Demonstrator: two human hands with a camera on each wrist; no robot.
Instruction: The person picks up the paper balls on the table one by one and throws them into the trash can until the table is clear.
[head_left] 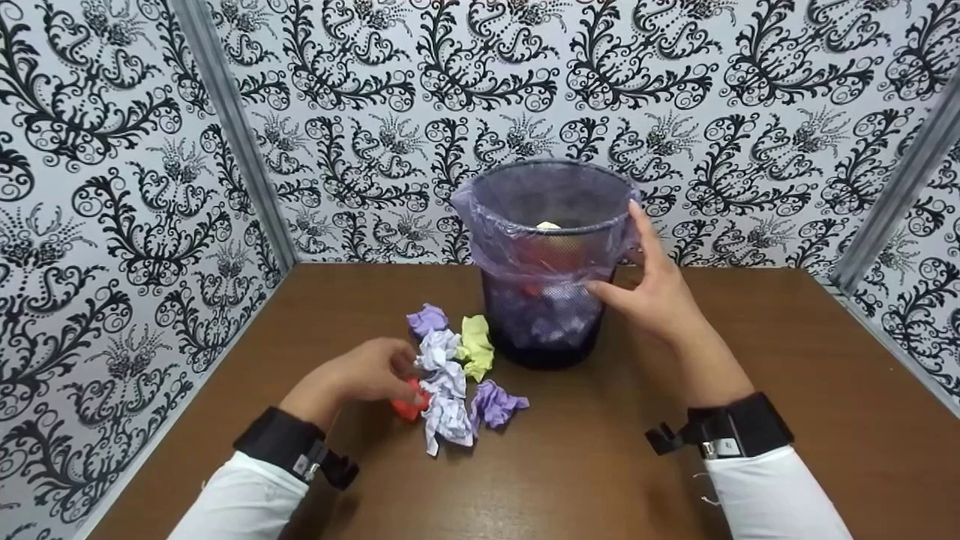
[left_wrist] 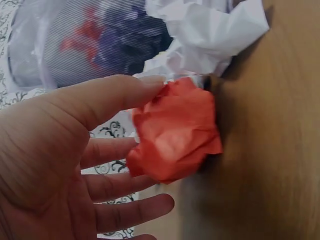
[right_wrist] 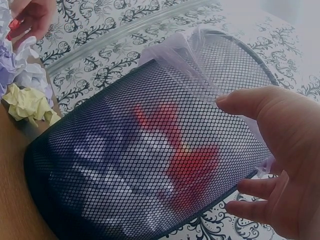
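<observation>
A: From the head view, your left hand (head_left: 367, 373) sits low on the wooden table (head_left: 750, 420), fingers bent around the red paper ball (head_left: 409, 407) at the near left edge of the paper pile.

B: And the pile?

A: White crumpled paper (head_left: 444, 390) in the middle, a yellow ball (head_left: 477, 345) and a purple ball (head_left: 427, 319) behind it, and a second purple ball (head_left: 495, 405) at the right. They all lie just left of the mesh bin (head_left: 544, 262). Your right hand (head_left: 652, 289) rests against the bin's right side, fingers straight and spread, gripping nothing.

B: What does the left wrist view show?

A: The thumb (left_wrist: 115, 95) presses the top of the red ball (left_wrist: 175, 132) and the other fingers (left_wrist: 130, 175) reach beneath it, so it's a loose pinch rather than a fist. The white paper (left_wrist: 210, 35) touches the ball from above.

B: How will it handle?

A: I'd judge it very light, soft and springy. It will crush but not break. Pinch it across the middle, where the folds give your fingertips purchase.

B: And the right wrist view?

A: Your open palm (right_wrist: 285, 165) lies at the bin's mesh wall (right_wrist: 150, 165), with the plastic liner (right_wrist: 200, 45) folded over the rim. Red and pale papers show through the mesh.
</observation>
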